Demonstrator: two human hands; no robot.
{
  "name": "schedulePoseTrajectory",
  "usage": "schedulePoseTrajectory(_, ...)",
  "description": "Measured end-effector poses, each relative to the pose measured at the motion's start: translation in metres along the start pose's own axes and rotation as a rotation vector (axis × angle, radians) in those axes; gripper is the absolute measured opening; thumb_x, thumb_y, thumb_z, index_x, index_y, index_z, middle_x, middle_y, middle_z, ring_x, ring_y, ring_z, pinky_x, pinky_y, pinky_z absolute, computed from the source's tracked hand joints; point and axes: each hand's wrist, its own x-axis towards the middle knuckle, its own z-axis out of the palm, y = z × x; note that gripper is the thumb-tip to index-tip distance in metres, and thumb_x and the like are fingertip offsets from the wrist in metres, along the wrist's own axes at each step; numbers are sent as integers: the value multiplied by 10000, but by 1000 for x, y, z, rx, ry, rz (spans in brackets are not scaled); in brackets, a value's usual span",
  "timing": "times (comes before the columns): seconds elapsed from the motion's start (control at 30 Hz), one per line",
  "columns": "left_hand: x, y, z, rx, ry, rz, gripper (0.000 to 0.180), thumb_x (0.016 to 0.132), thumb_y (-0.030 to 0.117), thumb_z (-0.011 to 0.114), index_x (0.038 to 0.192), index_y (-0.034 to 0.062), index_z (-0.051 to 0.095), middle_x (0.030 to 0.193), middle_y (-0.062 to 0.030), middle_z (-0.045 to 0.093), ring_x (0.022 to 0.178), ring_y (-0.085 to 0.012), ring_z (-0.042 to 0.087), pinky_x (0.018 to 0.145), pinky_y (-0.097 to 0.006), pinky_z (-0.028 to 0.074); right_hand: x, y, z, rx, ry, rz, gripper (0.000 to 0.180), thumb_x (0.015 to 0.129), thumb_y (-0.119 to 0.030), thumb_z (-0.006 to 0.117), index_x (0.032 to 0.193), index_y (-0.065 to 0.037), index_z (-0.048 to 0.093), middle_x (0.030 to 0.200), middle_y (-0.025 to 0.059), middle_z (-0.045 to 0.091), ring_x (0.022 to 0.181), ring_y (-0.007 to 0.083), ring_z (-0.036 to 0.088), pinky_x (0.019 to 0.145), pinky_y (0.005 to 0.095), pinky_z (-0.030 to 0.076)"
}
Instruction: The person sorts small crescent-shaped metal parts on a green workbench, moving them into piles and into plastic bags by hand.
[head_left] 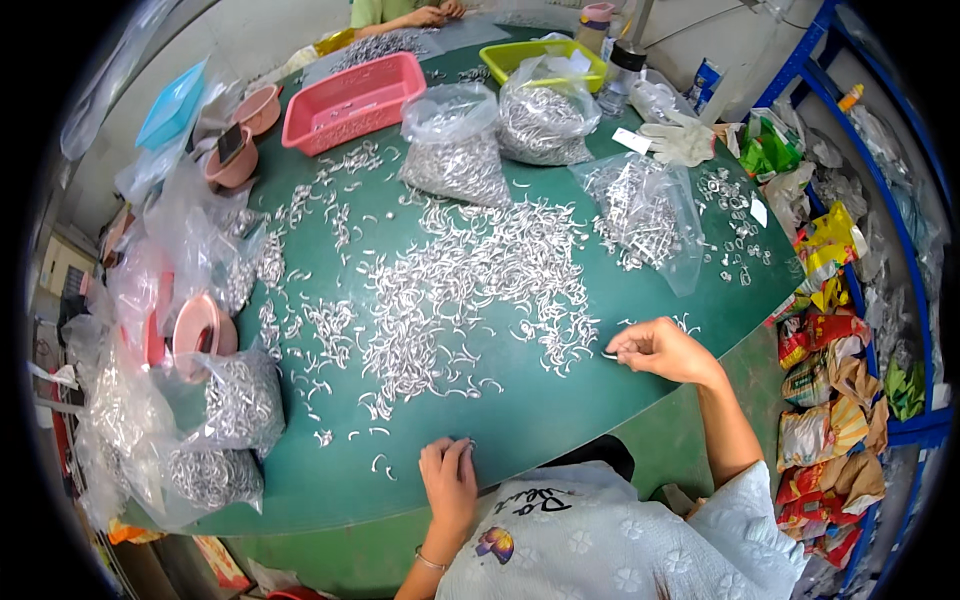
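- My right hand (660, 350) is resting at the right of the spread with thumb and fingers drawn together, and a small pale piece (609, 355) is apparently showing at their tips.
- My left hand (448, 485) is lying near the front edge of the desk (540, 440), its fingers curled and close together; I cannot tell whether they are holding anything.
- The curved metal pieces (480, 265) are lying loose in a broad, silvery spread across the middle of the desk, beyond and between my hands, with thinner scatterings toward the left.
- A few loose arcs (390, 474) are lying apart from the rest, just left of my left hand.
- More metal parts are filling the clear bag (455, 160) behind the spread and spilling from the open bag (650, 205) to the right.
- Judging by their thin, bright look, I am expecting each piece to be light, stiff and rather slippery, more likely to skid than to bend.
- Where they are overlapping, I am reckoning on hooked ends catching on neighbours; the lone ones should be coming up more cleanly.
- For a grip, I am favouring the middle of the curve, between thumb and forefinger, leaving both tips free.
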Motion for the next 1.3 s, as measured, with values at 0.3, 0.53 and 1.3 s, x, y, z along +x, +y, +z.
schedulePoseTrajectory(0.3,-2,-2,-3,20,25,11,219,772,-35,681,977,37,653,920,-119,565,856,-297,541,756,-387,434,-2,11,-11,265,-145,30,145,895,-68,667,997,25,710,819,80,693,681,123,646,639,256,516)
schedulePoseTrajectory(0.53,-4,-3,-2,9,49,16,212,768,-23,697,963,53,662,922,-107,566,846,-290,545,741,-379,431,34,-20,0,332,-308,65,192,890,-70,676,1044,45,670,845,96,691,706,150,665,670,277,544)
schedulePoseTrajectory(1.3,0,1,-3,3,42,3,223,792,-22,677,1003,46,653,937,-91,563,857,-275,531,734,-381,391,131,-59,137,-734,-47,-756,488,837,-293,706,1278,-124,580,1391,175,455,1299,383,395,1086,480,313)
